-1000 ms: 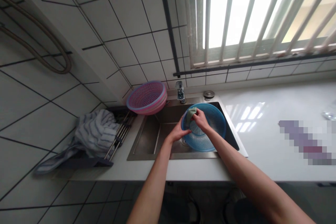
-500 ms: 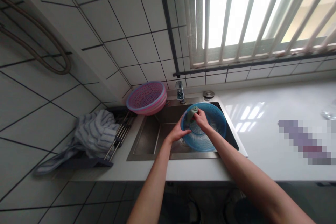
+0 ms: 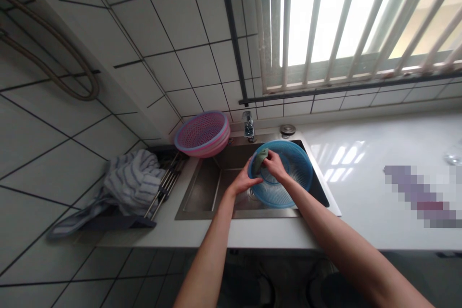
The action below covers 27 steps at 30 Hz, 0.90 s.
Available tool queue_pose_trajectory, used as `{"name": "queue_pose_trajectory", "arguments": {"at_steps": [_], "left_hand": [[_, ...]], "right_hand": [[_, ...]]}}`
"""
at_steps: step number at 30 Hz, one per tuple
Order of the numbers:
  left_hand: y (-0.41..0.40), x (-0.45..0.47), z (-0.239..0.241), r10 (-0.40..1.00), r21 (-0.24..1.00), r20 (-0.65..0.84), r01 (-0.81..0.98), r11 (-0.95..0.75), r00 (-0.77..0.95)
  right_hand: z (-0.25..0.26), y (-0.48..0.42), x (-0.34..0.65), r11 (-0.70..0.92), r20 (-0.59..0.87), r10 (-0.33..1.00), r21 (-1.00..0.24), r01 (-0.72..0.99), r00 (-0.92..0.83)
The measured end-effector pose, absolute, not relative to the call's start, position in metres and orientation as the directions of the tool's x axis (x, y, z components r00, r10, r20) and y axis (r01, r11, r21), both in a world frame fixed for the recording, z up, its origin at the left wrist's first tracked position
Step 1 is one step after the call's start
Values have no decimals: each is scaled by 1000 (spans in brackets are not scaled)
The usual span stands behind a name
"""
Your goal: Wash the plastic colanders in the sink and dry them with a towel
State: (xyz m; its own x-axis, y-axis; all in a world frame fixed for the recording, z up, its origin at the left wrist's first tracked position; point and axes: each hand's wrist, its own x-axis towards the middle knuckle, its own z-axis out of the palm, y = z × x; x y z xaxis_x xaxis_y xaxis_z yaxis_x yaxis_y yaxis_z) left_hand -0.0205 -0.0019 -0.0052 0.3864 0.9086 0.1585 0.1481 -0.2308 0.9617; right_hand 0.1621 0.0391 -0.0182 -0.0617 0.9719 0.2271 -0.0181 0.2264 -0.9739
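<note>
A blue plastic colander (image 3: pixel 298 168) is held over the right side of the steel sink (image 3: pixel 202 192), its open side facing me. My left hand (image 3: pixel 243 180) grips its left rim, thumb on the inside and the other fingers behind the wall. In my right hand (image 3: pixel 275 166) is a green cloth (image 3: pixel 260 160), pressed against the colander's inner left wall. The fingers of that hand are closed on the cloth and partly hidden by it.
A pink colander (image 3: pixel 202 134) with a blue rim leans behind the sink, left of the faucet (image 3: pixel 248 126). A drain plug (image 3: pixel 288 130) lies at the back right. A striped towel (image 3: pixel 132 183) covers a rack at left. The white counter (image 3: pixel 361 154) extends right.
My right hand has shifted slightly left and down with the cloth along the colander's inner wall. My left hand keeps its hold on the rim.
</note>
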Motion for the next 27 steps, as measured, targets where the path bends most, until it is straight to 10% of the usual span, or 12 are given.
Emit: {"name": "queue_pose_trajectory", "arguments": {"at_steps": [8,15,23,27], "left_hand": [[-2,-25,-8,920,965,118,176,-195,374],[-2,-19,-7,903,965,169,121,-233,394],[-1,-23,-9,906,969,163,111,-222,391],[2,-22,-8,911,971,159,108,-214,380]], "right_hand": [[-21,27,152,244,238,850,-968,-50,-470],[-20,41,167,247,251,968,-953,175,1],[-24,28,163,350,139,879,-839,417,-457],[-18,27,163,259,186,964,-827,498,-191]]}}
